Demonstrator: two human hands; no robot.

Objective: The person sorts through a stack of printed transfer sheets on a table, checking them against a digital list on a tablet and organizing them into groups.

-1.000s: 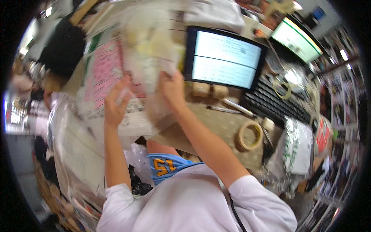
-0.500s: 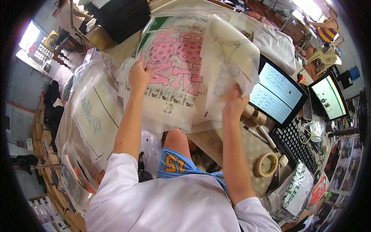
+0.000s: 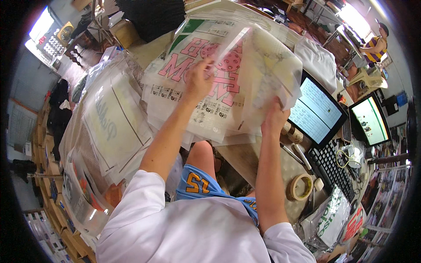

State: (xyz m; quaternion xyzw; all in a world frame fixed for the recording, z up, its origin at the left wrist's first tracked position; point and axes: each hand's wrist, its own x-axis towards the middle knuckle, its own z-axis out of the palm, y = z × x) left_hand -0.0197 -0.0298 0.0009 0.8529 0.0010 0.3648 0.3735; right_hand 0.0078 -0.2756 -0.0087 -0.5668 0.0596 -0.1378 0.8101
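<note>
Edge of translucent sheet [image 3: 276, 63] clasped in closed right hand [image 3: 275, 117], just left of monitor [image 3: 318, 110]. Curls left hand [image 3: 200, 82] partway over pink-printed film [image 3: 229, 79], farther left of monitor; cannot tell if gripping.

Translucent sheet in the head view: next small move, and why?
Probably raise the left edge of the translucent sheet with the left hand while the right hand steadies its lower right corner: the right hand grips there, the left hand is by a pale, blurred edge, and the sheet appears to overlap the pink-printed sheet.
</note>
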